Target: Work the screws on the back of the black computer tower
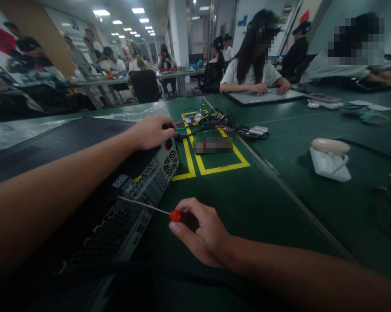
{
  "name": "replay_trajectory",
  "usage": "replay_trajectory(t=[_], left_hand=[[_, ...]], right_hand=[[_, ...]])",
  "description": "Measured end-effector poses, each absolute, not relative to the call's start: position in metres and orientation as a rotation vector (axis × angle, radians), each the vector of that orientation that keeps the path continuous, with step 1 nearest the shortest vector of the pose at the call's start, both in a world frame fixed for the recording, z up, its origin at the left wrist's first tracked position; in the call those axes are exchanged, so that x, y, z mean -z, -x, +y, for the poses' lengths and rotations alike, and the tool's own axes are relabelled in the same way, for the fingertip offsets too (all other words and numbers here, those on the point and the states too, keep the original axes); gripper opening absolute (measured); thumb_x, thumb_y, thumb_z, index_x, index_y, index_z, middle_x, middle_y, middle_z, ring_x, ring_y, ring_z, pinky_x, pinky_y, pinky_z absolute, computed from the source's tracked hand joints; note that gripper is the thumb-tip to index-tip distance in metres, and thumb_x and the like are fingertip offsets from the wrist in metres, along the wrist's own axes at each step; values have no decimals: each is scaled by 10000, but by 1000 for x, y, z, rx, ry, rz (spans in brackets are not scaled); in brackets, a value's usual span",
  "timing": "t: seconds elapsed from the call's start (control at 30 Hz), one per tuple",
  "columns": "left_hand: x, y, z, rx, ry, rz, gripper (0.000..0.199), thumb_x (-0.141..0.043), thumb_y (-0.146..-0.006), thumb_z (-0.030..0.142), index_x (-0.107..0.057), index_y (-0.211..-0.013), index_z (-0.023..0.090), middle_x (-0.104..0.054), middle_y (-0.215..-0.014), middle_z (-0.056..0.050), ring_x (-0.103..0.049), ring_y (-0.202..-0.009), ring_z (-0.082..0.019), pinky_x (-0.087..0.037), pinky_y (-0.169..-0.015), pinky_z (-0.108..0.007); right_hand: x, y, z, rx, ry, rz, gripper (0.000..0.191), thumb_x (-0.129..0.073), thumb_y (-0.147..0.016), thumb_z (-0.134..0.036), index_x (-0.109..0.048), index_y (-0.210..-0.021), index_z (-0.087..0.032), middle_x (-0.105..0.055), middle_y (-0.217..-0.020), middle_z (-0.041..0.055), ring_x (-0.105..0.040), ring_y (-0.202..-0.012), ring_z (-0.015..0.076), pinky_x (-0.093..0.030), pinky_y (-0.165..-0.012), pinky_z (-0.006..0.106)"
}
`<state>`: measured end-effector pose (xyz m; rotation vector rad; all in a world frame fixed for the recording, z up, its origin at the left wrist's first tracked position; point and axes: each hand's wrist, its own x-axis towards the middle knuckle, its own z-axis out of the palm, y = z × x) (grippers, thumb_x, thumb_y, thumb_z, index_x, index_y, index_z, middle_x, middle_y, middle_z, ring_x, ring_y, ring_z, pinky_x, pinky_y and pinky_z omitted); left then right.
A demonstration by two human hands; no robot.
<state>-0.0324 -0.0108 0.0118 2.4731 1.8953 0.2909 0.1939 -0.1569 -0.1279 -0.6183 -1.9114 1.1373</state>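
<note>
A dark computer case (143, 177) lies on the green table, its metal rear panel with vents and ports facing right. My left hand (154, 131) rests on the far top corner of the case, fingers curled over a dark part there that I cannot make out. In my right hand (203, 232) is a screwdriver (175, 216) with an orange and dark handle. Its long thin shaft points left, and the tip reaches the rear edge of the case near a raised metal bracket (124, 183).
Beyond the case lie bundled cables (221, 121) and a blurred box (213, 145) by yellow tape marks (224, 167). A white object with a beige top (330, 160) stands at right. A person (254, 65) sits across the table, hands on a white board (267, 97).
</note>
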Motion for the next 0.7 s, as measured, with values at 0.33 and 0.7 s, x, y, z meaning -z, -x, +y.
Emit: replay_trajectory(t=[0.33, 0.7], left_hand=[[-12, 32, -11, -299, -2475, 1904, 482, -509, -855, 437, -802, -1172, 222, -801, -1165, -121, -701, -1106, -326, -523, -1007, -434], [-11, 33, -10, -301, -2473, 1904, 503, -505, -861, 438, -805, -1191, 206, -796, -1178, -134, -707, -1112, -331, -528, -1013, -436]], right_hand=[[124, -196, -155, -1043, 576, -1978, 176, -599, -1054, -357, -674, -1056, -197, -700, -889, 29, -627, -744, 157, -528, -737, 297], [128, -195, -156, -1063, 595, -1973, 202, -699, -974, -361, -595, -1090, -232, -721, -914, 16, -636, -733, 157, -556, -737, 308]])
